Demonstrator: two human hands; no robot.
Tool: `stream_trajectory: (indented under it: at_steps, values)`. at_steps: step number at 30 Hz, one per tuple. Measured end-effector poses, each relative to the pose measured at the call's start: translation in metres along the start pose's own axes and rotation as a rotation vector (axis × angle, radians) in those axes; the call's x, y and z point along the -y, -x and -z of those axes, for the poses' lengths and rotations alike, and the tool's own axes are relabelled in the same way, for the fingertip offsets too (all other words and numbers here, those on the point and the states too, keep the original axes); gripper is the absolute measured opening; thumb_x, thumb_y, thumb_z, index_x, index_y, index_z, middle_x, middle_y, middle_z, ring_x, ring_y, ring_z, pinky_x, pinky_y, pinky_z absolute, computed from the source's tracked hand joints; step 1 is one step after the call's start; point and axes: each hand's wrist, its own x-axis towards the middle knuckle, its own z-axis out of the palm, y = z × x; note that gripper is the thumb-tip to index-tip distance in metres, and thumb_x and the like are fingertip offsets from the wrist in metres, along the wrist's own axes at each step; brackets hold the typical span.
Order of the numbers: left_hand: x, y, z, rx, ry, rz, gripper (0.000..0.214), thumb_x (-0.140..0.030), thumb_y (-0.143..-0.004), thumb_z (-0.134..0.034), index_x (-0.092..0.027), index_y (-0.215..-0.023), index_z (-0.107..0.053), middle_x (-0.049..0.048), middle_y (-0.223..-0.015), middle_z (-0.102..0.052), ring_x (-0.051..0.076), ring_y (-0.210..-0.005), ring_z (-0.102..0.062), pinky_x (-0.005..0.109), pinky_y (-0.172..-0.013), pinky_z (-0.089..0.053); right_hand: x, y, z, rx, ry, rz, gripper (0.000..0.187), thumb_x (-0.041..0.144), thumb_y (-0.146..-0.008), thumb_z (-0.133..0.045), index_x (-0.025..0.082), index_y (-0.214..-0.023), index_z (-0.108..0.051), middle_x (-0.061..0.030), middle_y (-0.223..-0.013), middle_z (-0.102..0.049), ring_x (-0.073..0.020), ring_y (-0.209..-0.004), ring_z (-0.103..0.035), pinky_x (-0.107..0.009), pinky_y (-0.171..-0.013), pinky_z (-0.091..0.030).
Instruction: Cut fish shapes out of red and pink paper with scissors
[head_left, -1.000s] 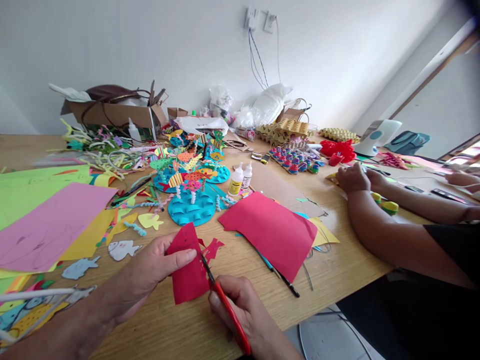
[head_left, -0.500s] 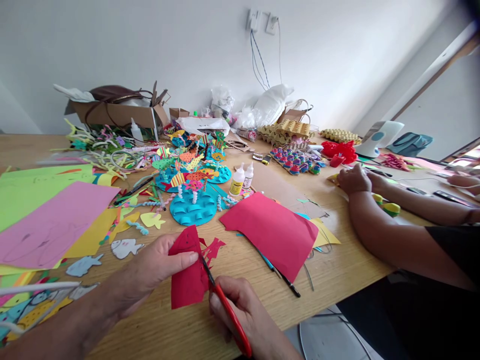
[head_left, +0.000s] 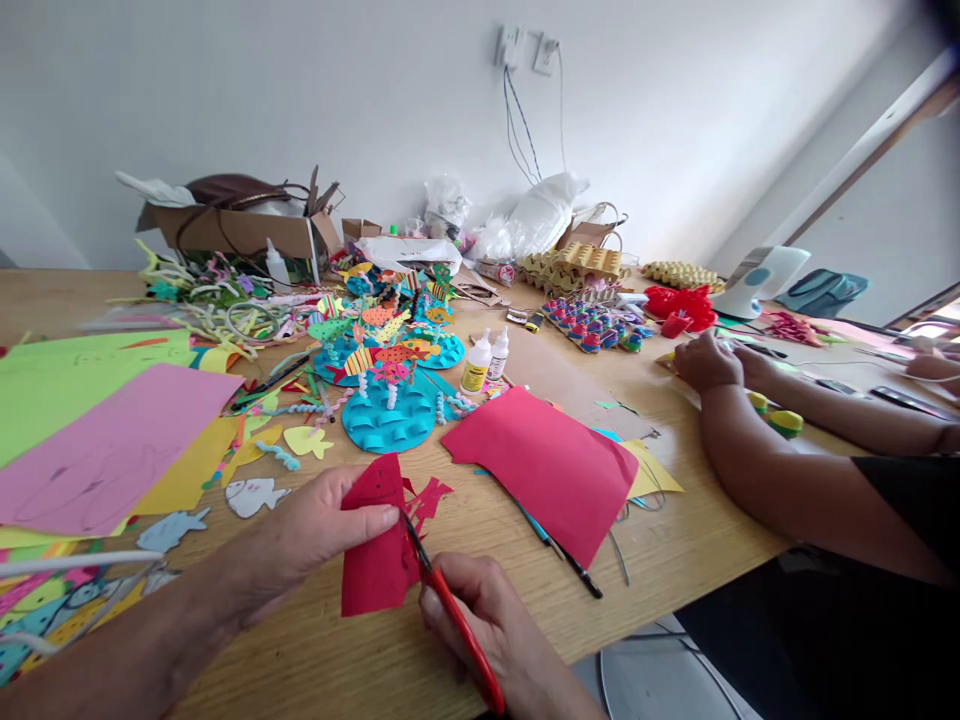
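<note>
Between thumb and fingers, my left hand point(head_left: 330, 520) pinches a piece of red paper point(head_left: 371, 570) with dark drawn lines near its top. My right hand point(head_left: 487, 620) is closed around red-handled scissors point(head_left: 469, 635), whose dark blades meet the paper's right edge by my left thumb. Small red paper scraps point(head_left: 430, 498) lie just beyond the blades. A larger red sheet point(head_left: 544, 460) with a curved cut corner rests to the right, over a pencil point(head_left: 583, 580). Left of my left hand are a white paper fish point(head_left: 253, 496) and a pale blue one point(head_left: 172, 528).
Blue round bases with paper fish point(head_left: 388, 418) stand ahead, beside two glue bottles point(head_left: 476, 362). Pink paper point(head_left: 120, 450) and green paper point(head_left: 82, 375) lie left. Another person's arm point(head_left: 765, 470) reaches in from the right. Egg cartons point(head_left: 577, 262) and a cardboard box point(head_left: 232, 232) line the wall.
The view has shifted very slightly. Both hands, the red paper and the scissors look almost the same as before.
</note>
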Motion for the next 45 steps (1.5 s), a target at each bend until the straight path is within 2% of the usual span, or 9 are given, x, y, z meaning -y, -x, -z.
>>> stream_trajectory:
  at_steps: [8, 14, 21, 25, 30, 36, 41, 45]
  values:
    - [0.000, 0.000, 0.003, 0.008, -0.008, 0.040, 0.026, -0.024, -0.077, -0.064, -0.022, -0.102, -0.066, 0.0019, -0.092, -0.074, 0.021, -0.084, -0.066, 0.033, -0.080, -0.048, -0.001, 0.000, -0.001, 0.003, 0.037, 0.025, 0.037, 0.038, -0.086, -0.047, 0.017, -0.057, -0.036, 0.0064, -0.054, -0.028, -0.0059, -0.048, -0.025, -0.020, -0.042, -0.018]
    - [-0.009, 0.003, 0.001, -0.049, -0.094, 0.077, 0.020, -0.024, -0.075, -0.064, -0.023, -0.094, -0.069, -0.0006, -0.094, -0.074, 0.022, -0.088, -0.066, 0.030, -0.078, -0.048, 0.003, 0.000, -0.001, 0.008, 0.075, 0.006, 0.040, 0.041, -0.085, -0.049, 0.017, -0.057, -0.035, 0.0063, -0.054, -0.027, -0.0062, -0.049, -0.024, -0.020, -0.043, -0.018]
    - [-0.008, 0.005, 0.003, -0.004, -0.087, 0.030, 0.026, -0.027, -0.078, -0.062, -0.025, -0.103, -0.066, 0.0007, -0.096, -0.073, 0.023, -0.088, -0.065, 0.034, -0.082, -0.048, 0.004, -0.001, -0.001, -0.008, 0.069, 0.006, 0.041, 0.043, -0.083, -0.052, 0.017, -0.056, -0.034, 0.0061, -0.055, -0.027, -0.0064, -0.050, -0.023, -0.020, -0.043, -0.018]
    - [-0.004, 0.004, 0.004, -0.032, -0.081, 0.025, 0.028, -0.028, -0.078, -0.062, -0.024, -0.105, -0.065, 0.0019, -0.092, -0.074, 0.023, -0.085, -0.066, 0.036, -0.082, -0.048, 0.005, -0.002, -0.002, -0.009, 0.077, 0.002, 0.038, 0.038, -0.085, -0.049, 0.018, -0.056, -0.035, 0.0062, -0.053, -0.028, -0.0067, -0.049, -0.024, -0.020, -0.043, -0.018]
    - [-0.005, 0.003, 0.003, -0.027, -0.078, 0.029, 0.027, -0.028, -0.077, -0.063, -0.024, -0.103, -0.066, 0.0019, -0.095, -0.073, 0.023, -0.085, -0.066, 0.035, -0.080, -0.049, 0.006, -0.001, -0.002, 0.002, 0.084, -0.017, 0.033, 0.033, -0.084, -0.047, 0.018, -0.058, -0.037, 0.0064, -0.053, -0.030, -0.0066, -0.049, -0.026, -0.020, -0.044, -0.020]
    - [-0.005, 0.002, 0.003, -0.011, -0.113, 0.049, 0.022, -0.025, -0.077, -0.063, -0.025, -0.098, -0.068, -0.0021, -0.089, -0.074, 0.018, -0.079, -0.065, 0.026, -0.073, -0.048, 0.006, 0.001, -0.001, 0.004, 0.099, -0.007, 0.035, 0.037, -0.085, -0.046, 0.018, -0.057, -0.036, 0.0064, -0.053, -0.027, -0.0067, -0.049, -0.024, -0.020, -0.043, -0.018]
    - [-0.007, 0.004, 0.001, -0.016, -0.115, 0.059, 0.024, -0.026, -0.076, -0.064, -0.025, -0.099, -0.068, -0.0010, -0.090, -0.074, 0.020, -0.082, -0.065, 0.029, -0.075, -0.048, 0.005, 0.002, -0.001, 0.005, 0.090, 0.005, 0.035, 0.038, -0.085, -0.046, 0.018, -0.058, -0.037, 0.0060, -0.054, -0.029, -0.0066, -0.049, -0.025, -0.020, -0.042, -0.019]
    - [-0.007, 0.005, 0.001, -0.006, -0.113, 0.068, 0.024, -0.027, -0.075, -0.064, -0.024, -0.099, -0.068, 0.0003, -0.090, -0.074, 0.021, -0.081, -0.066, 0.030, -0.076, -0.048, 0.003, 0.001, 0.000, -0.006, 0.133, 0.036, 0.033, 0.032, -0.084, -0.047, 0.018, -0.057, -0.035, 0.0061, -0.054, -0.029, -0.0065, -0.049, -0.025, -0.019, -0.043, -0.020]
